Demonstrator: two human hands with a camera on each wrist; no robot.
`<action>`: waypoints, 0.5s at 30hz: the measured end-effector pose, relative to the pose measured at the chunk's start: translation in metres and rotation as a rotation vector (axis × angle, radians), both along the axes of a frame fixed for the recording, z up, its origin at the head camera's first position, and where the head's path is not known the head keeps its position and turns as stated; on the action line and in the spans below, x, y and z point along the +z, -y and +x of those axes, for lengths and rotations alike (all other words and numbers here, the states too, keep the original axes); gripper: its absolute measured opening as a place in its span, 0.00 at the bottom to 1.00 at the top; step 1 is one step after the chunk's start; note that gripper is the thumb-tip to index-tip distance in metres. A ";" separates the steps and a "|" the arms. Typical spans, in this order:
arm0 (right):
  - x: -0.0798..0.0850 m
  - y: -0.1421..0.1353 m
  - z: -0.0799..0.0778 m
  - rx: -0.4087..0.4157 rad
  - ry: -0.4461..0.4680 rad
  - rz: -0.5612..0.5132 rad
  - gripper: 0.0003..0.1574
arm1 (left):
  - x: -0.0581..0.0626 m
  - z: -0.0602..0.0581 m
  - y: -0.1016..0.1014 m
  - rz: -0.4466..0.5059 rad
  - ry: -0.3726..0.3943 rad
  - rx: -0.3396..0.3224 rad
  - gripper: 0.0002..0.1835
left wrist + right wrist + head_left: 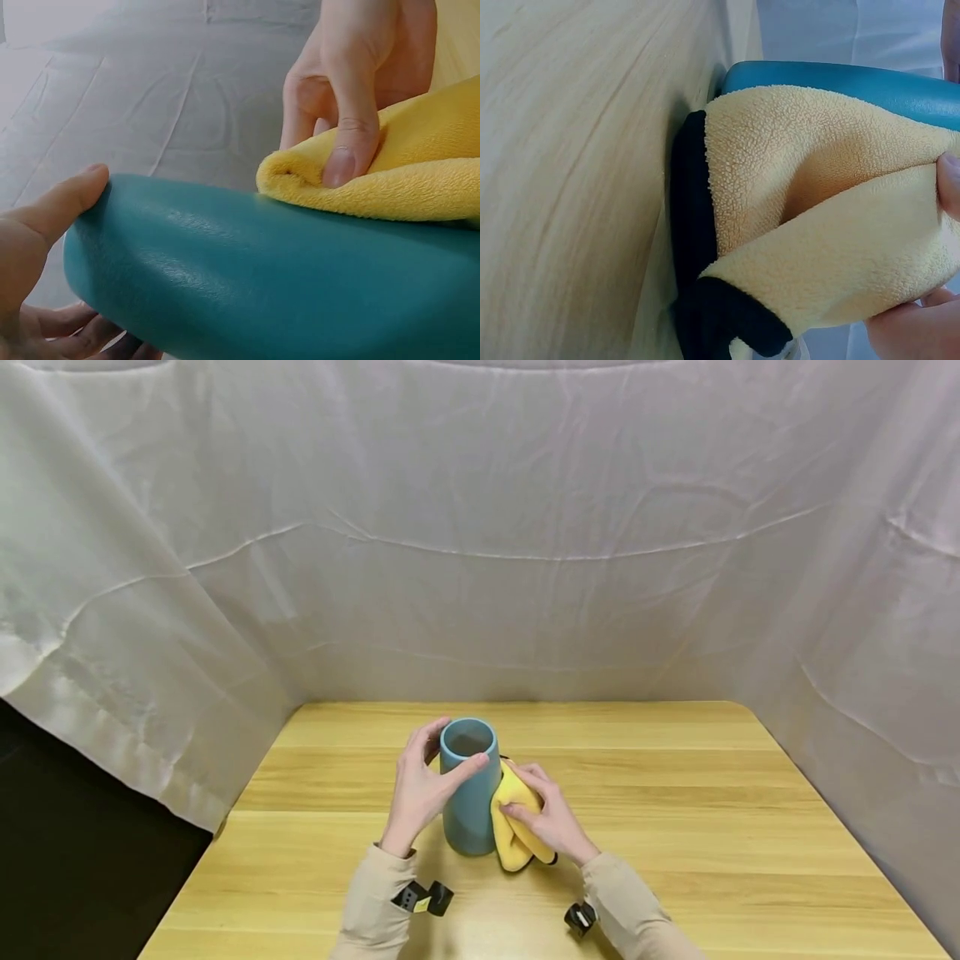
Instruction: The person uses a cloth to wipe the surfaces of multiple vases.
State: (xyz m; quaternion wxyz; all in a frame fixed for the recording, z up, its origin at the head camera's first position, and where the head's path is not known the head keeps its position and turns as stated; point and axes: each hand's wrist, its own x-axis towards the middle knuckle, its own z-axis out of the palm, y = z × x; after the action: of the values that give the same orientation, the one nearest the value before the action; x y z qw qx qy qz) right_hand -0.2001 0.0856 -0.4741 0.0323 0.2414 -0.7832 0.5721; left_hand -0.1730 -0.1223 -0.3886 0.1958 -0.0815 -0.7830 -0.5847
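Observation:
A tall blue-teal vase [470,814] with a round open mouth stands upright on the wooden table. My left hand [420,785] grips it near the rim, thumb on the near side and fingers round the far left; the left wrist view shows the thumb on the vase [247,270]. On the other side, my right hand [551,817] pinches a folded yellow cloth [516,814] against the vase's right wall. Dark edging trims the cloth [780,172], whose lower part hangs close to the tabletop in the right wrist view. The vase's inside bottom is hidden.
The light wooden table [675,827] spreads out on both sides of the vase. Grey-white fabric [525,610] hangs behind and at both sides. A black area [82,827] lies beyond the table's left edge. Small dark devices are strapped at both wrists.

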 end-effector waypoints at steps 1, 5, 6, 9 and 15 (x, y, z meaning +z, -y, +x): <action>0.000 0.000 0.000 -0.001 -0.003 0.001 0.39 | 0.000 0.000 0.001 0.000 0.001 -0.014 0.37; -0.002 0.000 0.000 -0.005 -0.012 0.002 0.39 | 0.000 -0.002 0.008 -0.019 0.021 -0.065 0.37; -0.002 0.000 0.000 -0.006 -0.013 0.002 0.39 | 0.000 -0.003 0.009 -0.021 0.029 -0.084 0.36; -0.002 -0.001 0.001 -0.009 -0.013 -0.006 0.40 | 0.001 -0.005 0.014 -0.011 0.062 -0.143 0.37; -0.002 -0.001 0.001 -0.009 0.000 -0.024 0.40 | 0.004 -0.007 0.020 0.004 0.130 -0.244 0.36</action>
State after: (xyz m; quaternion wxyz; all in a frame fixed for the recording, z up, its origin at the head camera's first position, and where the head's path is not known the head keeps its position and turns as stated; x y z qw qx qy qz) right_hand -0.1994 0.0870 -0.4756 0.0378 0.2373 -0.7774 0.5813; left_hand -0.1801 -0.1425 -0.3849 0.0721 -0.1375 -0.7772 -0.6098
